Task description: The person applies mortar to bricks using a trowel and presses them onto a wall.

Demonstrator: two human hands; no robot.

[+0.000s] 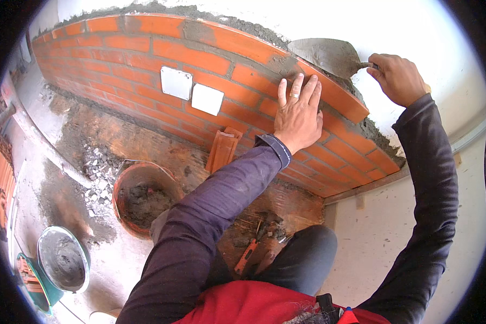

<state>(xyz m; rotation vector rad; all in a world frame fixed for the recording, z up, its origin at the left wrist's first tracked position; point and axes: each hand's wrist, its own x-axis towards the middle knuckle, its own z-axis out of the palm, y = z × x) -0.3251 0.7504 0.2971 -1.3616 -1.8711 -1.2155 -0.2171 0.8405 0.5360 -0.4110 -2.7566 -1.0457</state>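
My left hand [299,113], a ring on one finger, rests with fingers stretched on the orange brick facing [162,51], against the top course. My right hand [397,80] grips the handle of a metal trowel [324,54], whose blade lies along the upper edge of a long brick [343,100] at the top of the facing, by a rough band of grey mortar [380,135]. Two white square covers [175,82] sit in the brickwork left of my hands. A loose orange brick piece [224,146] leans at the wall's foot.
An orange bucket of mortar [123,200] stands below, left of my left arm. Grey rubble [100,181], a pale tub [62,259], a green container [40,297] and a slanting pole [48,140] are at left. An orange-handled tool [245,254] lies by my leg.
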